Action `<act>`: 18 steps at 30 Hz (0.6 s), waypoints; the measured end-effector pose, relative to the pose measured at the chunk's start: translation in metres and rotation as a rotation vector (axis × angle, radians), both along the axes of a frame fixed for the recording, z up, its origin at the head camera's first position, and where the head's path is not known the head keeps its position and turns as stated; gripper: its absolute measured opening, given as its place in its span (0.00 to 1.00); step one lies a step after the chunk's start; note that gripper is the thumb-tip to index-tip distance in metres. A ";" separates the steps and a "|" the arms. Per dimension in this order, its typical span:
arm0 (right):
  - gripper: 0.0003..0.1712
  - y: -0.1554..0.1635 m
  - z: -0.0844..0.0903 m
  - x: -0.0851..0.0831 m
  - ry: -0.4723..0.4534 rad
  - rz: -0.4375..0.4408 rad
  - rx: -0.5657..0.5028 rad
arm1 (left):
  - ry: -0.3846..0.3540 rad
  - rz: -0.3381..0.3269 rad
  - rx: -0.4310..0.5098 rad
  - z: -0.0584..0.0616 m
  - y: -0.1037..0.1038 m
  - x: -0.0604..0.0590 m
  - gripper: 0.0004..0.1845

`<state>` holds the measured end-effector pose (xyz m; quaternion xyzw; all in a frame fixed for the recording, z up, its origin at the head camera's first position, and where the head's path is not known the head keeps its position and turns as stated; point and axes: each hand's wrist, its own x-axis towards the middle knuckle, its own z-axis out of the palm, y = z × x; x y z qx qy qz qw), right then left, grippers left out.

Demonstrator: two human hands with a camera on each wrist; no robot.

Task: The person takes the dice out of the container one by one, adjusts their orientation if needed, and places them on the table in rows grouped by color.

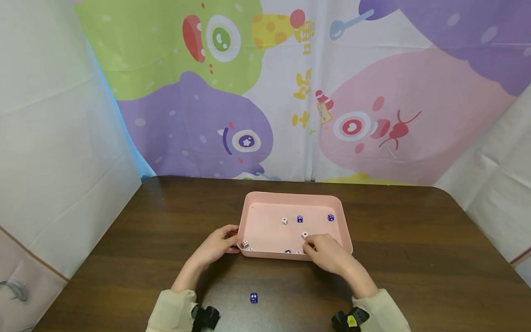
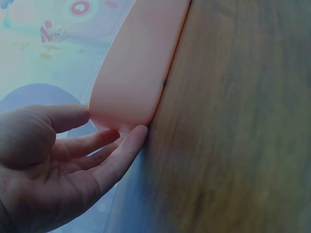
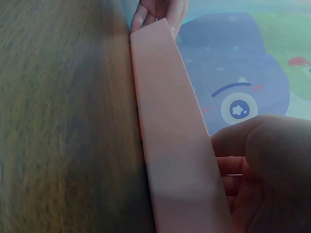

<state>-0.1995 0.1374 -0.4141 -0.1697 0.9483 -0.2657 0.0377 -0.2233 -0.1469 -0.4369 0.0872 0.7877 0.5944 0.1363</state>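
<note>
Dice lie mostly inside our pink tray [image 1: 265, 197]; one blue die [image 1: 254, 298] sits outside, well behind our hands. Our left hand [image 1: 216, 245], fingers relaxed, steadies the tray's corner, while our right hand [image 1: 327, 252] pinches a white die [image 1: 304, 235].

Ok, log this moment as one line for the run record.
left hand: touches pink tray corner | right hand: pinches white die in tray | blue die: on table

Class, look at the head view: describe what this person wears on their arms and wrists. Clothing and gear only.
Both arms wear pale cream long sleeves. A black strapped device sits at each wrist; the one by the right hand bears a small yellow mark. Left hand and right are bare.
</note>
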 end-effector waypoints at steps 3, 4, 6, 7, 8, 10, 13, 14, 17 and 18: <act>0.11 0.000 0.001 0.001 0.014 0.001 0.001 | 0.001 0.000 0.002 0.000 0.000 0.000 0.21; 0.10 0.000 0.002 0.001 0.021 0.000 0.003 | 0.003 -0.001 0.002 0.000 0.000 0.000 0.21; 0.08 0.000 0.004 0.002 0.040 0.012 0.004 | 0.005 -0.001 -0.001 0.000 0.000 0.000 0.21; 0.07 0.000 0.004 0.002 0.049 0.022 0.004 | 0.005 0.000 -0.002 0.000 0.000 0.000 0.21; 0.06 0.001 0.005 0.002 0.059 0.034 0.003 | 0.006 0.001 -0.005 0.000 0.000 0.000 0.21; 0.05 0.001 0.006 0.001 0.069 0.061 -0.005 | 0.006 0.002 -0.008 -0.001 0.000 0.000 0.21; 0.05 0.002 0.008 0.001 0.075 0.094 -0.020 | 0.009 0.005 -0.005 -0.001 -0.001 0.000 0.21; 0.05 0.003 0.009 0.001 0.073 0.100 -0.025 | 0.012 0.003 -0.004 0.000 -0.001 0.000 0.21; 0.06 0.004 0.011 0.001 0.073 0.123 -0.025 | 0.016 0.002 0.000 0.000 -0.001 0.000 0.21; 0.06 0.004 0.012 0.002 0.071 0.131 -0.024 | 0.017 0.001 0.000 0.000 -0.001 0.000 0.21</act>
